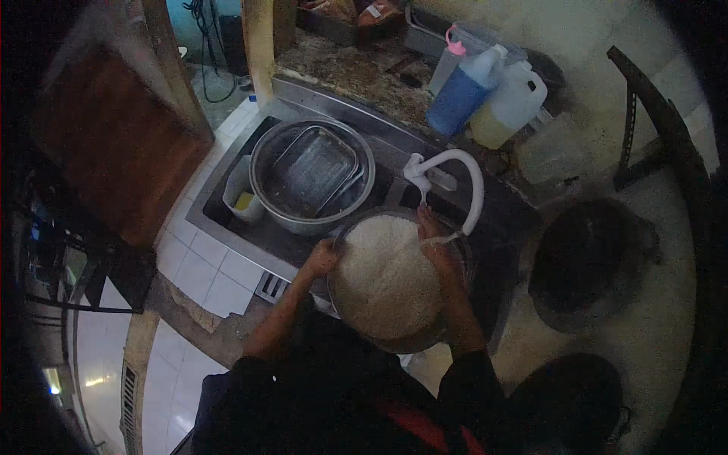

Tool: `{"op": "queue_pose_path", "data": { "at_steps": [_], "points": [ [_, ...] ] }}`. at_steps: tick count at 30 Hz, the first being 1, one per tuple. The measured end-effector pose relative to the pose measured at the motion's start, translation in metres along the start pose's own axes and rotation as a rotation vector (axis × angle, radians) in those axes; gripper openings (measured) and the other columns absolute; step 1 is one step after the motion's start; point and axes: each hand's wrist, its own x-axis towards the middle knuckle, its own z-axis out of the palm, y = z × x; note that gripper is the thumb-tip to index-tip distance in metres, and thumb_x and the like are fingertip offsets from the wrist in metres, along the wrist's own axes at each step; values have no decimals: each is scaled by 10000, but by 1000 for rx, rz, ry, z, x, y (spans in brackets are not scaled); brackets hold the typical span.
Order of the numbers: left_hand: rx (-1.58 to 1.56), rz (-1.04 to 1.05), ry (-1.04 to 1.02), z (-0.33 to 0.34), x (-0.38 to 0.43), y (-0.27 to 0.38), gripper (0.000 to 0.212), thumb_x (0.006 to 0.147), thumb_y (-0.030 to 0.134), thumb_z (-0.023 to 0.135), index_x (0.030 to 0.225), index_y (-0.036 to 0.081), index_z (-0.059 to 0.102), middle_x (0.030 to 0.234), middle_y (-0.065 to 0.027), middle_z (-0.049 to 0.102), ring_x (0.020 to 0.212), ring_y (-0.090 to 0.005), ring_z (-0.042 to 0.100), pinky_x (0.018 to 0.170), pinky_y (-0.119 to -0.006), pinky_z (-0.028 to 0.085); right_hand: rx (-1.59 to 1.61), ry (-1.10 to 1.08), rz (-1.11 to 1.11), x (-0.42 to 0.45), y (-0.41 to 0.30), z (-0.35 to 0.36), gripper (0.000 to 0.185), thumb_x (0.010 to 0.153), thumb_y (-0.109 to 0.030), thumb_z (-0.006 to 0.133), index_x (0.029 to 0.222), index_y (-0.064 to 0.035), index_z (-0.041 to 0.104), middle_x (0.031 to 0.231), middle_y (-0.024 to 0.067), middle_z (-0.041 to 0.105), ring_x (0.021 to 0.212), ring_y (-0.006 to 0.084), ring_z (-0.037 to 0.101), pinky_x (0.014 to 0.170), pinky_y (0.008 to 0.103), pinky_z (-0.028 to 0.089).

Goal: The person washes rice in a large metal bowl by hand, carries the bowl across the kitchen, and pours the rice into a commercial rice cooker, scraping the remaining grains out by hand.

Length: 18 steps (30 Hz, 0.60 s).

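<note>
A large round pot (466,259) filled with pale grains that look like rice (392,273) sits at the sink's front right, close to my body. My left hand (323,259) holds the pot's left rim. My right hand (431,227) extends over the pot's right side, its fingertips at the lever of a white tap (422,181). Whether those fingers grip the lever is not clear. The tap's curved spout (476,193) bends down beside my right wrist. A thin pale line crosses that wrist; I cannot tell whether it is water or a band.
Left in the steel sink (227,236), a big metal pot (257,165) holds a rectangular tray (318,162). Beside it stands a white container (239,190) with something yellow inside. Behind are a blue-liquid bottle (459,96) and a yellow-liquid jug (506,108). Dark round vessels (591,264) stand right.
</note>
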Motion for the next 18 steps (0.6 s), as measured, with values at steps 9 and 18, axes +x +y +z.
{"op": "queue_pose_path", "data": {
  "at_steps": [9,18],
  "points": [
    [185,166,8,1,19,-51,389,842,241,489,1134,-11,539,1084,-170,598,984,-279,568,884,-367,424,44,230,357,-81,-3,-28,402,880,-246,478,1183,16,499,1132,207,537,1102,343,501,892,381,416],
    [-16,-176,-2,6,11,3,369,833,165,490,1168,15,527,1126,-192,574,1041,-369,535,958,-418,365,-1,-150,1088,-154,71,-27,446,855,-331,506,1160,-6,519,1115,227,566,1004,370,564,828,424,449]
  ]
}}
